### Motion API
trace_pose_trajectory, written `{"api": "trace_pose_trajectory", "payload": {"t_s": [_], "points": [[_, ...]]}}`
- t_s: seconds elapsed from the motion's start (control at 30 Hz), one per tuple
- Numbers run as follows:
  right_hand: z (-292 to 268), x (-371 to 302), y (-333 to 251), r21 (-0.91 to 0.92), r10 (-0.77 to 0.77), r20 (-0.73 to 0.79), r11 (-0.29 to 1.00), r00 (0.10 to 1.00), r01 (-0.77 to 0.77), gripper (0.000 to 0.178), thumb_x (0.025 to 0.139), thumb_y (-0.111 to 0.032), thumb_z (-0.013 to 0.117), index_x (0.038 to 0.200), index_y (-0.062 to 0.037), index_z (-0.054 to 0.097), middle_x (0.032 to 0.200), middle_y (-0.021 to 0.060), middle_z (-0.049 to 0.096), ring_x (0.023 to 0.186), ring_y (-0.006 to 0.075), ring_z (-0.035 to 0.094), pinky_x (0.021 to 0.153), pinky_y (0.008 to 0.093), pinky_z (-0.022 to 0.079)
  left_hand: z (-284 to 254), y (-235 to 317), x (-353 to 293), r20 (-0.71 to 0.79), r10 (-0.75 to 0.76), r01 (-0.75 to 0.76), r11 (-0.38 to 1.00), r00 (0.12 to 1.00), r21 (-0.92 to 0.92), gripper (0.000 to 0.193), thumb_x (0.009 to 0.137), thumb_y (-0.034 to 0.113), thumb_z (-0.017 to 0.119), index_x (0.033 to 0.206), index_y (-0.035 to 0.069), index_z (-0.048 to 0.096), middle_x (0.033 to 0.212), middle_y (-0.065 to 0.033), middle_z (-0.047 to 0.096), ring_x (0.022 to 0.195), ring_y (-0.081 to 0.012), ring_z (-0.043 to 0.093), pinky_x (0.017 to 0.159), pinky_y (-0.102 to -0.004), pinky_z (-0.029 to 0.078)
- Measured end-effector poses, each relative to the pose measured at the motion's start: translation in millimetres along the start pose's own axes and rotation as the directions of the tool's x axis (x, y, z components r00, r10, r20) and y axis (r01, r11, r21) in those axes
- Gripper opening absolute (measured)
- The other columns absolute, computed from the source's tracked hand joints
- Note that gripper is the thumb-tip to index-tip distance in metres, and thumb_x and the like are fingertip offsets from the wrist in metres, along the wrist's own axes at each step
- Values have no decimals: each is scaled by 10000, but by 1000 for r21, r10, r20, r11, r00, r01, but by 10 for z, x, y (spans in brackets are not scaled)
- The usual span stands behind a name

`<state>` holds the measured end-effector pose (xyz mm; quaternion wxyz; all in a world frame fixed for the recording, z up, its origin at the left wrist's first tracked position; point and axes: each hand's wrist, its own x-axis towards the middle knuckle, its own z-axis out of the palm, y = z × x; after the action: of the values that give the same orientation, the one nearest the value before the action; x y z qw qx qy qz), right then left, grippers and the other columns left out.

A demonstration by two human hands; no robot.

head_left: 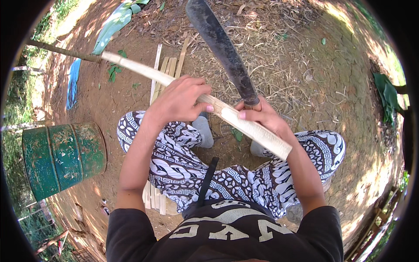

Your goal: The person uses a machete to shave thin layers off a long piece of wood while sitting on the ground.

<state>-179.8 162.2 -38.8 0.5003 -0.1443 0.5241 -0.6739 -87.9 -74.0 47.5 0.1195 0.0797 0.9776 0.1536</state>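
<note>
Pale bamboo strip (255,128) slants in front of you above your patterned trousers (244,185), its middle gripped by your left hand (181,99). Your right hand (265,115) is closed round the handle of the machete (221,48), thumb against the strip, blade pointing away. Should your left hold loosen, the strip could roll, and the blade might then skid toward your fingers.

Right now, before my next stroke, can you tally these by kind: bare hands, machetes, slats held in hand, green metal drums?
Bare hands, left hand and right hand: 2
Machete: 1
Held pale slat: 1
Green metal drum: 1
Total: 5
</note>
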Motion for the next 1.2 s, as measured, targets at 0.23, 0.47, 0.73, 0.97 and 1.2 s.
{"api": "trace_pose_trajectory", "payload": {"t_s": [0.23, 0.47, 0.73, 0.97, 1.2], "points": [[-337, 211, -139, 261, 3, -210, 964, 978, 53, 413, 998, -410, 563, 998, 0, 617, 512, -65, 341, 395, 58, 343, 408, 255, 324, -256, -58, -106, -164, -91, 95, 995, 982, 18, 331, 903, 323, 617, 905, -8, 597, 871, -200, 596, 865, -418, 580, 719, -495, 458], [-493, 277, -92, 349, 19, -452, 924, 892, 157, 327, 942, -323, 665, 888, -19, 559, 518, -57, 324, 400, 75, 335, 441, 270, 344, -227, -166, -333, -161, -135, 131, 991, 978, -36, 361, 996, 326, 540, 1149, -1, 524, 764, -209, 601, 712, -381, 593, 682, -482, 470], [-331, 182, -110, -126, -148, -479, 987, 865, 99, 336, 905, -237, 724, 680, -68, 540, 507, -55, 414, 427, 72, 369, 451, 279, 328, 60, 144, -324, 227, -287, 365, 679, 931, -638, 236, 1038, 216, 462, 1123, -1, 494, 673, -58, 560, 423, -114, 515, 401, -276, 439], [-124, 47, -127, -825, -423, -279, 566, 862, 11, 182, 799, -192, 630, 753, -18, 600, 621, 209, 590, 597, 397, 607, 628, 460, 492, 630, 428, -199, 222, -250, 308, 392, 943, -867, 273, 1050, 196, 429, 1247, 12, 470, 700, -11, 478, 405, -92, 500, 376, -241, 436], [-151, 81, -10, -971, -408, -171, 223, 897, -84, 117, 729, -170, 618, 791, -70, 627, 635, 191, 614, 635, 416, 621, 632, 506, 510, 1042, 477, -171, 83, -320, 192, 326, 944, -926, 405, 1077, 363, 349, 1245, 20, 482, 671, 24, 442, 421, -50, 390, 366, -216, 334]]}}
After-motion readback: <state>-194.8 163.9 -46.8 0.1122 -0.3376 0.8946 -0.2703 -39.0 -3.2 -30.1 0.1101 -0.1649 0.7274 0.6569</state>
